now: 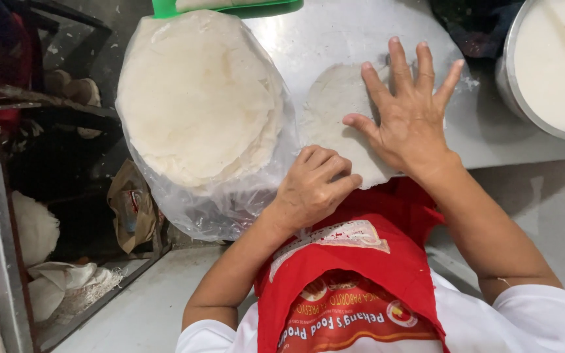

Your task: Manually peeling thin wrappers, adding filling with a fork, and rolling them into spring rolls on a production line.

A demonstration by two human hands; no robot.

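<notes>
A thin round white wrapper (335,124) lies flat on the steel table (341,33) near its front edge. My right hand (410,111) rests flat on its right part, fingers spread. My left hand (312,186) is curled at the wrapper's near edge and pinches it between thumb and fingers. To the left, a thick stack of the same round white wrappers (201,98) sits on a clear plastic bag (210,209) that hangs over the table's edge.
A large metal bowl of white batter (554,65) stands at the right rear. A green tray (230,6) lies at the back. Left of the table are dark shelves with white bundles (34,229) and a crumpled paper bag (132,209). I wear a red apron (354,287).
</notes>
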